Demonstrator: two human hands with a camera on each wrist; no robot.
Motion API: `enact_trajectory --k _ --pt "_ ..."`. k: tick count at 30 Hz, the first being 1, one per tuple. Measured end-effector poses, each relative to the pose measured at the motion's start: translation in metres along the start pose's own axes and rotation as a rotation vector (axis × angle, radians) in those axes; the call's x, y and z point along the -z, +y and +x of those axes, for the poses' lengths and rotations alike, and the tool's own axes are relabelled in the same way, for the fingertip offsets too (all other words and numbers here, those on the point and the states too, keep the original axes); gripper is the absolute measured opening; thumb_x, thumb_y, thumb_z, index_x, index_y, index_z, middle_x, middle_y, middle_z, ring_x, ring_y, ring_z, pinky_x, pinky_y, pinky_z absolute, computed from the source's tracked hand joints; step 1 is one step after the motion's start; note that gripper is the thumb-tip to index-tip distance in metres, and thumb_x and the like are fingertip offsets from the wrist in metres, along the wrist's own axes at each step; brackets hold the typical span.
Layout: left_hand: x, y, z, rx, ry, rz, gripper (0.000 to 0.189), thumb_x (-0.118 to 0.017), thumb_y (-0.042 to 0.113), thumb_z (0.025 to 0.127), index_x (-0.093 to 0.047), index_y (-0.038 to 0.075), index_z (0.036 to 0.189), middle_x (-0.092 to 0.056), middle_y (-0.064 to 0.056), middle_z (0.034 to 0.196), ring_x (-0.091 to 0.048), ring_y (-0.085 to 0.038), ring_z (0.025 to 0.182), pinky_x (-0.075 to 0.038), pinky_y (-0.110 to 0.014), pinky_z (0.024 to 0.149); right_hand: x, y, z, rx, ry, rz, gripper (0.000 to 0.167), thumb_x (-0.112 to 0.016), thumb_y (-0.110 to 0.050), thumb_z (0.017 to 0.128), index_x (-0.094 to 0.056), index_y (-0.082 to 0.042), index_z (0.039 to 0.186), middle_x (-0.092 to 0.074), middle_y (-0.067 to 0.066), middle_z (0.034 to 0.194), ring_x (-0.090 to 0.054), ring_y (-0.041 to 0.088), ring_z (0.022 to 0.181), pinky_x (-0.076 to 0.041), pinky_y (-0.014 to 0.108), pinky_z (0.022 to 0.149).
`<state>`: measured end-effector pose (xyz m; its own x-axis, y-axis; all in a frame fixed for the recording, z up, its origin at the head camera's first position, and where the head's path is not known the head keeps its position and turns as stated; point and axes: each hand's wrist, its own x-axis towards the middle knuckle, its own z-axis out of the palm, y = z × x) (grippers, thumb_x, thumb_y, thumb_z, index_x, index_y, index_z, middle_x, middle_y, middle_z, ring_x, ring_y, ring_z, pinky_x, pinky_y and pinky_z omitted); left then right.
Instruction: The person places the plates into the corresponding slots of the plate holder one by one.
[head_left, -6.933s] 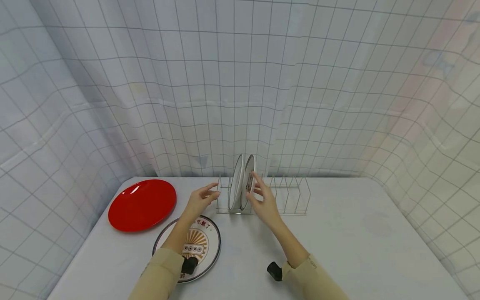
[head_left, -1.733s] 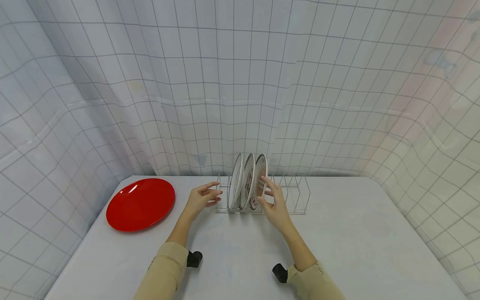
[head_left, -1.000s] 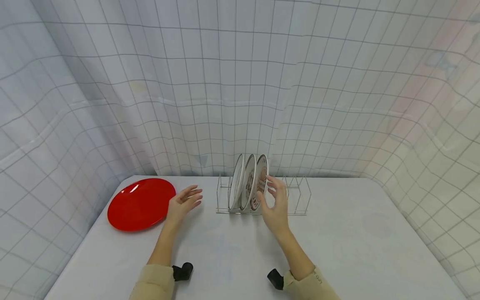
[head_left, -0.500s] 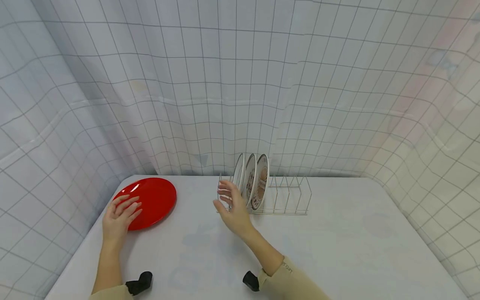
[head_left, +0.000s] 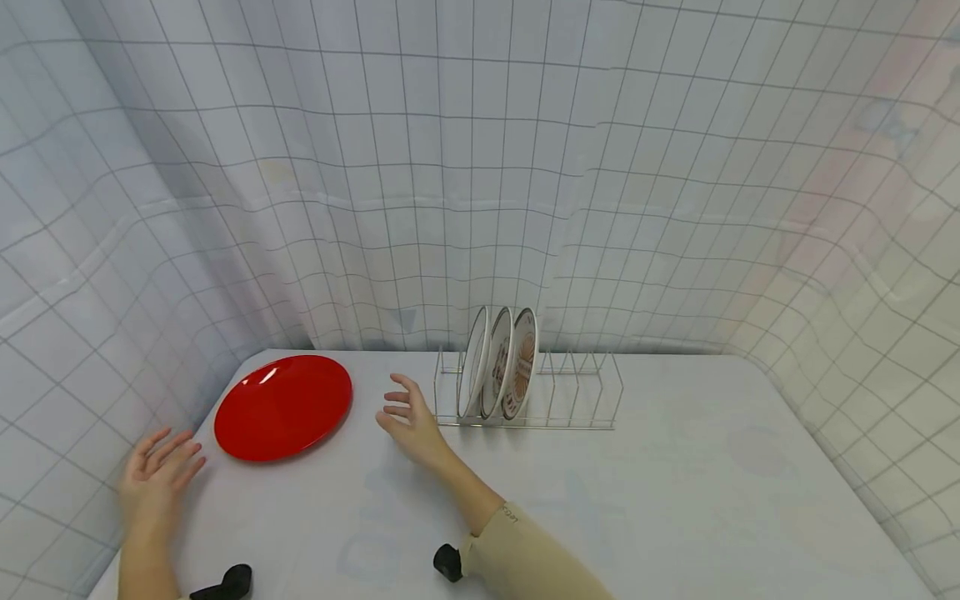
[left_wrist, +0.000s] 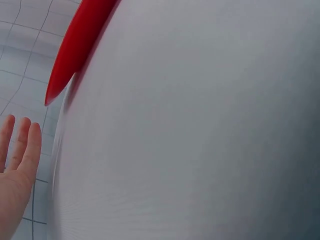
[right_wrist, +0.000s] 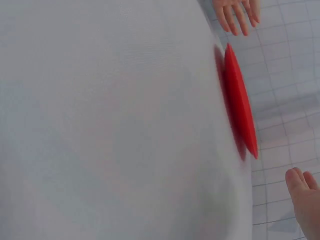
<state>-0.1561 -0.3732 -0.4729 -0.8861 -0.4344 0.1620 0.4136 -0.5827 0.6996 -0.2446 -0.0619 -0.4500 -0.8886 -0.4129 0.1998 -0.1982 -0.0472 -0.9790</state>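
Observation:
A glossy red plate (head_left: 283, 408) lies flat at the left of the table; the left wrist view shows its raised edge (left_wrist: 80, 47). Just off its lower left side is my left hand (head_left: 156, 479), fingers spread and nothing in them. My right hand (head_left: 412, 423) hovers between the red plate and the dish rack, fingers loosely bent and holding nothing. Three white plates with dark rims stand on edge in the left part of the wire dish rack (head_left: 577, 427): one at the left (head_left: 472, 367), one in the middle (head_left: 497, 367) and a patterned one at the right (head_left: 522, 367).
The rack stands near the table's back edge, its right-hand slots holding no plates. White checked curtains (head_left: 480, 167) hang behind and on both sides. The white tabletop (head_left: 675, 492) stretches out to the right.
Earlier, a patterned plate lay at the front left; it now stands third in the rack. My right hand has let go and moved left; my left hand has moved left past the red plate.

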Motion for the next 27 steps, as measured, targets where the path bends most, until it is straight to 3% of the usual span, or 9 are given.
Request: enact_trajectory --k 4,9,14,17,21,24,27 --pt "0.01 0.0 0.002 0.049 0.027 0.071 0.038 -0.049 -0.016 0.085 -0.05 0.007 0.116 -0.068 -0.004 0.096 -0.067 -0.018 0.077 -0.056 -0.028 0.065 -0.008 0.018 0.008 -0.099 0.01 0.122 0.054 -0.054 -0.008 0.09 -0.03 -0.011 0.139 -0.048 0.023 0.123 -0.056 0.028 0.106 -0.048 0.036 0.089" --pt "0.016 -0.003 0.007 0.117 0.009 0.15 0.045 -0.05 -0.012 0.087 -0.039 0.011 0.123 -0.064 0.003 0.097 -0.067 -0.016 0.077 -0.056 -0.026 0.065 -0.018 0.029 0.012 -0.265 0.057 0.338 0.054 -0.054 -0.011 0.092 -0.031 -0.016 0.14 -0.05 0.014 0.12 -0.053 0.028 0.109 -0.046 0.039 0.093" --pt "0.022 -0.009 0.012 0.16 -0.016 0.172 0.058 -0.05 -0.013 0.086 -0.03 0.014 0.133 -0.058 0.006 0.104 -0.067 -0.015 0.079 -0.056 -0.026 0.066 -0.024 0.032 0.009 -0.342 0.053 0.512 0.051 -0.05 -0.017 0.095 -0.029 -0.019 0.141 -0.045 0.014 0.125 -0.05 0.03 0.112 -0.041 0.043 0.097" --pt "0.025 -0.014 0.016 0.199 -0.024 0.235 0.074 -0.053 -0.011 0.086 -0.017 0.016 0.144 -0.054 0.009 0.107 -0.066 -0.01 0.081 -0.055 -0.025 0.067 -0.026 0.035 0.008 -0.363 0.027 0.556 0.051 -0.047 -0.022 0.097 -0.025 -0.02 0.143 -0.042 0.017 0.131 -0.048 0.032 0.115 -0.039 0.045 0.099" --pt "0.026 -0.02 0.021 0.283 -0.023 0.395 0.086 -0.058 -0.003 0.086 -0.004 0.02 0.148 -0.045 0.01 0.111 -0.062 -0.001 0.082 -0.054 -0.02 0.067 -0.027 0.038 0.007 -0.381 -0.007 0.564 0.05 -0.043 -0.026 0.098 -0.022 -0.021 0.144 -0.038 0.019 0.135 -0.045 0.035 0.119 -0.037 0.047 0.1" --pt "0.023 -0.023 0.024 0.351 -0.029 0.524 0.087 -0.061 0.004 0.086 -0.003 0.024 0.148 -0.034 -0.002 0.129 -0.059 0.005 0.081 -0.053 -0.018 0.068 -0.027 0.04 0.006 -0.393 -0.027 0.56 0.049 -0.04 -0.028 0.099 -0.022 -0.023 0.144 -0.037 0.018 0.136 -0.044 0.035 0.12 -0.037 0.048 0.101" --pt "0.019 -0.024 0.026 0.397 -0.048 0.619 0.086 -0.061 0.008 0.087 -0.003 0.024 0.148 -0.011 -0.009 0.149 -0.056 0.01 0.08 -0.053 -0.016 0.068 -0.028 0.041 0.006 -0.397 -0.042 0.557 0.047 -0.038 -0.03 0.1 -0.022 -0.024 0.144 -0.037 0.018 0.136 -0.043 0.035 0.12 -0.036 0.049 0.101"
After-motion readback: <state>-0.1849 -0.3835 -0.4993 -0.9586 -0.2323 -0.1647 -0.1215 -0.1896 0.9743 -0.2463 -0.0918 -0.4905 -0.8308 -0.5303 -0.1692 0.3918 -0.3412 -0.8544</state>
